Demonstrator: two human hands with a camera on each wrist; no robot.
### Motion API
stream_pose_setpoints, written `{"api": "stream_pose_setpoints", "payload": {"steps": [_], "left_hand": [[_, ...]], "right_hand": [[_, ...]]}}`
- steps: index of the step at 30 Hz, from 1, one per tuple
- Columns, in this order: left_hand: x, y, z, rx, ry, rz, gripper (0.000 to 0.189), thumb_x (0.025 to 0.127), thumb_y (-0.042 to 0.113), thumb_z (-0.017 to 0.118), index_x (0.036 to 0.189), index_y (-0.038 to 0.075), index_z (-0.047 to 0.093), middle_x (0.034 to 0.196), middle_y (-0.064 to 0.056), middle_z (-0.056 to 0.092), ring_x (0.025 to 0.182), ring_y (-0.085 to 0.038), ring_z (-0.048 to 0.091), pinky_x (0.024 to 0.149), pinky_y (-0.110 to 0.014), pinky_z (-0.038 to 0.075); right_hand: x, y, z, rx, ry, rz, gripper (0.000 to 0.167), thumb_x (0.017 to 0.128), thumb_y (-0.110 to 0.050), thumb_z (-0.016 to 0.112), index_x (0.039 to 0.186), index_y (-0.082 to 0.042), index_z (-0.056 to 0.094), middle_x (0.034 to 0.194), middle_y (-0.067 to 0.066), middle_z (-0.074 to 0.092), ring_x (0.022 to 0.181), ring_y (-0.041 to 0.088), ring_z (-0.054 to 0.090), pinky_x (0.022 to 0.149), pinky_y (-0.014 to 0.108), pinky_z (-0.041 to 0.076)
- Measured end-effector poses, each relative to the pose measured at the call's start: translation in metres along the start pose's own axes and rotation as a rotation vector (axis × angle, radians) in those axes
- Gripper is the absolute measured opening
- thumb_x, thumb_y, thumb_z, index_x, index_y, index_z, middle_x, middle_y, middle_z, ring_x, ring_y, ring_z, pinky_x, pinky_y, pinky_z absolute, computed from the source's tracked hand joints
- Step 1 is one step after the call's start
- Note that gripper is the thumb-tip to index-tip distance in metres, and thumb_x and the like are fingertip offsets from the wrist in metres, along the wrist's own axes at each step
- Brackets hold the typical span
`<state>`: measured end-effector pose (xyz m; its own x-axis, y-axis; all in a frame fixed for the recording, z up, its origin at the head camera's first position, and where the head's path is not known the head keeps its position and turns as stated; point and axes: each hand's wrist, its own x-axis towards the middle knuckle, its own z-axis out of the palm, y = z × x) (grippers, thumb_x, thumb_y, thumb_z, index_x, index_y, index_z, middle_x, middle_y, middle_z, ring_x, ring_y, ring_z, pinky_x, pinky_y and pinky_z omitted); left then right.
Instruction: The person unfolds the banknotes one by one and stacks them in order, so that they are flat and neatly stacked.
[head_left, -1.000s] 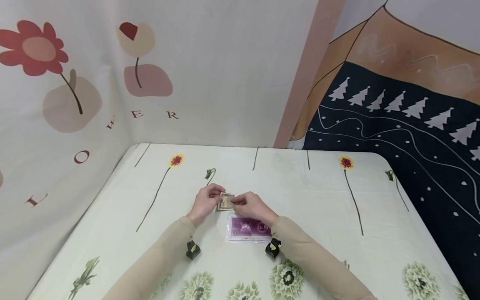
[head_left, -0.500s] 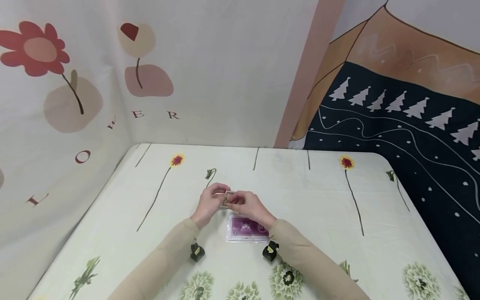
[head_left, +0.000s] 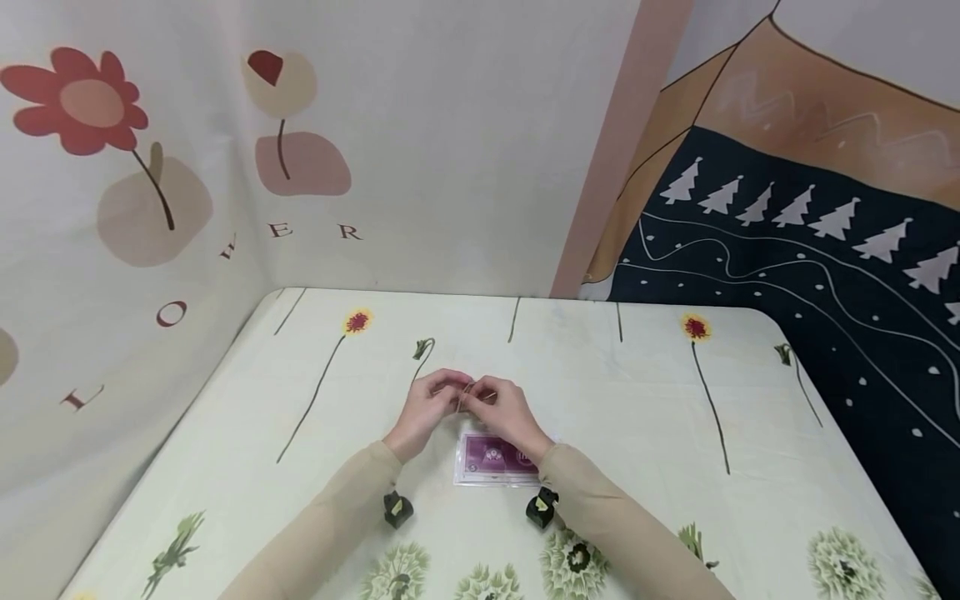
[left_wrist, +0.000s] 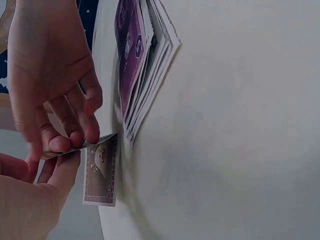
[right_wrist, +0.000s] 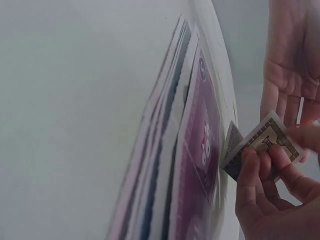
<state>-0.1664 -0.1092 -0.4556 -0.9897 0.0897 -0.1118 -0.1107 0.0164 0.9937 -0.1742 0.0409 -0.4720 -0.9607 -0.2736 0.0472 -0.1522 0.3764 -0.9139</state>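
Observation:
Both hands hold one small tan paper play-money note (left_wrist: 102, 175), bent along a crease so that two panels stand at an angle. In the head view it shows nearly edge-on between the fingertips. My left hand (head_left: 423, 412) pinches it from the left, thumb and fingers on its edge. From the other side my right hand (head_left: 510, 415) grips it between thumb and fingertips. Brown border and printed figure show on the panel (right_wrist: 260, 142) facing the right wrist view. Just below the right hand lies a stack of purple-topped play banknotes (head_left: 487, 457), partly hidden by that hand.
The table (head_left: 615, 400) wears a white cloth printed with flowers. Dark wrist cameras (head_left: 397, 510) hang under both sleeves. A flower-printed curtain (head_left: 450, 150) stands behind the far edge, and a dark patterned cloth (head_left: 787, 250) hangs at the right.
The note, lying flat to view with its face showing a second ago, is now tilted and folded. Both hands have drawn closer together around it. The purple stack stays in place.

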Motion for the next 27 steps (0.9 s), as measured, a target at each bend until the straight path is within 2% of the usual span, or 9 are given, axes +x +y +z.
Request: {"api": "stream_pose_setpoints", "payload": {"steps": [4, 11, 16, 19, 23, 27], "left_hand": [[-0.001, 0.002, 0.002, 0.014, -0.031, 0.002, 0.024, 0.091, -0.006, 0.047, 0.109, -0.010, 0.063, 0.111, -0.019, 0.064, 0.097, -0.023, 0.063, 0.086, -0.033, 0.054], [-0.001, 0.003, 0.006, -0.012, -0.121, 0.026, 0.026, 0.093, -0.007, 0.045, 0.112, -0.011, 0.063, 0.114, -0.021, 0.063, 0.106, -0.031, 0.062, 0.090, -0.032, 0.052], [0.000, 0.006, 0.009, 0.118, -0.150, 0.076, 0.026, 0.090, -0.007, 0.051, 0.114, -0.007, 0.064, 0.112, -0.018, 0.064, 0.103, -0.031, 0.062, 0.091, -0.036, 0.052], [0.000, 0.006, 0.009, 0.173, -0.169, 0.079, 0.028, 0.089, -0.008, 0.053, 0.115, -0.006, 0.064, 0.111, -0.017, 0.065, 0.102, -0.030, 0.063, 0.090, -0.036, 0.052], [0.002, 0.004, 0.009, 0.180, -0.158, 0.066, 0.029, 0.088, -0.010, 0.052, 0.114, -0.006, 0.064, 0.113, -0.016, 0.064, 0.104, -0.031, 0.062, 0.089, -0.033, 0.052], [0.005, -0.001, 0.007, 0.218, -0.099, 0.060, 0.030, 0.085, -0.010, 0.056, 0.112, -0.002, 0.066, 0.112, -0.014, 0.066, 0.106, -0.030, 0.061, 0.090, -0.034, 0.052]], "right_hand": [[-0.004, 0.001, -0.002, -0.006, 0.008, -0.008, 0.020, 0.091, -0.024, 0.066, 0.086, -0.005, 0.065, 0.089, 0.005, 0.067, 0.078, 0.017, 0.066, 0.068, 0.026, 0.055], [-0.012, -0.001, -0.007, -0.029, 0.049, -0.001, 0.005, 0.086, -0.010, 0.062, 0.087, -0.005, 0.064, 0.093, 0.008, 0.068, 0.082, 0.020, 0.068, 0.069, 0.026, 0.056], [-0.017, 0.001, -0.013, 0.057, 0.098, 0.001, 0.006, 0.085, -0.001, 0.062, 0.090, -0.003, 0.063, 0.093, 0.009, 0.067, 0.082, 0.022, 0.068, 0.070, 0.027, 0.056], [-0.020, 0.004, -0.017, 0.123, 0.132, 0.004, 0.010, 0.083, 0.004, 0.061, 0.091, -0.001, 0.062, 0.093, 0.010, 0.067, 0.082, 0.023, 0.068, 0.071, 0.028, 0.056], [-0.022, 0.006, -0.025, 0.170, 0.178, 0.006, 0.012, 0.083, 0.007, 0.060, 0.092, 0.000, 0.062, 0.091, 0.012, 0.067, 0.082, 0.024, 0.068, 0.072, 0.028, 0.056], [-0.022, 0.007, -0.034, 0.191, 0.231, 0.011, 0.011, 0.082, 0.009, 0.060, 0.091, 0.002, 0.062, 0.087, 0.012, 0.066, 0.079, 0.023, 0.066, 0.068, 0.026, 0.056]]}}
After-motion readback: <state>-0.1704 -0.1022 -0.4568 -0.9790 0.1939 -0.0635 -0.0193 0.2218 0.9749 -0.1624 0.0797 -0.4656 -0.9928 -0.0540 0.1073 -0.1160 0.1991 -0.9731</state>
